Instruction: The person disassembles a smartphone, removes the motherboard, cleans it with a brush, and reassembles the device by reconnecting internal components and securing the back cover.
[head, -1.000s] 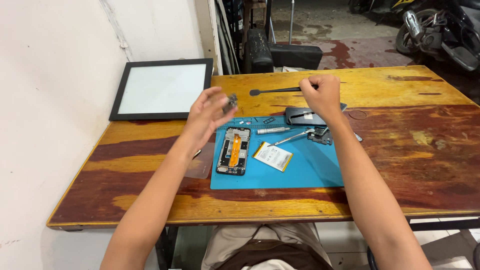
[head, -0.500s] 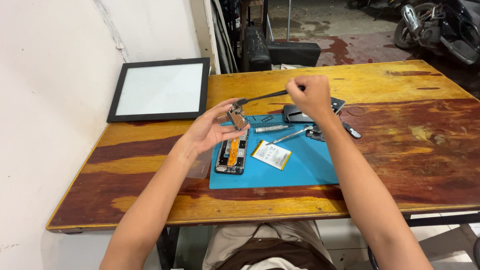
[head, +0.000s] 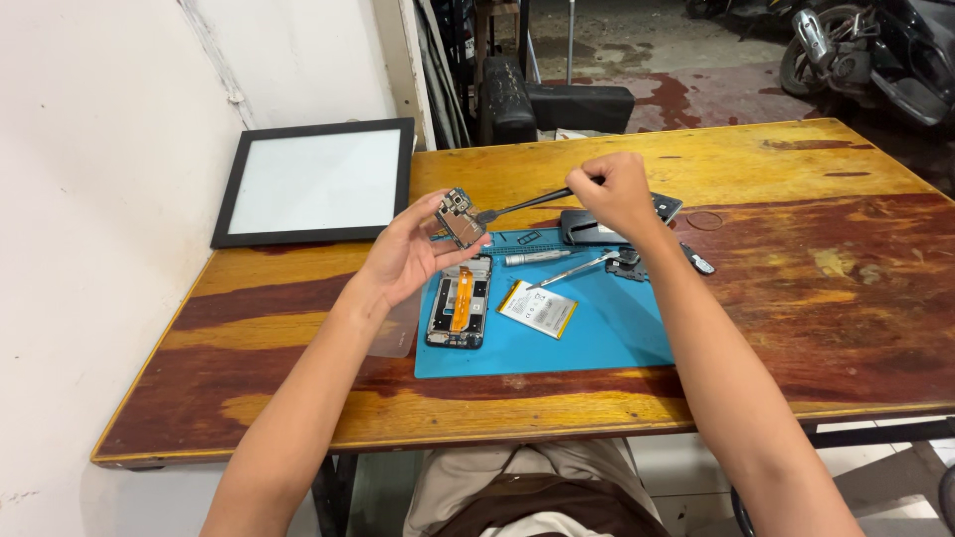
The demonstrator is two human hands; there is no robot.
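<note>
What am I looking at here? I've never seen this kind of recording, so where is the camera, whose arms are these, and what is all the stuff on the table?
The camera sits on a person's head and looks down, so the two bare arms reaching in from below are that person's own. The left hand holds up a small circuit board. The right hand grips a thin black tool whose tip meets the board.

They work at a wooden table with a blue mat on it. On the mat lie an opened phone frame with an orange strip inside, a flat white battery, a silver screwdriver, tweezers and some small dark parts. A black-framed white panel lies at the table's far left corner.
</note>
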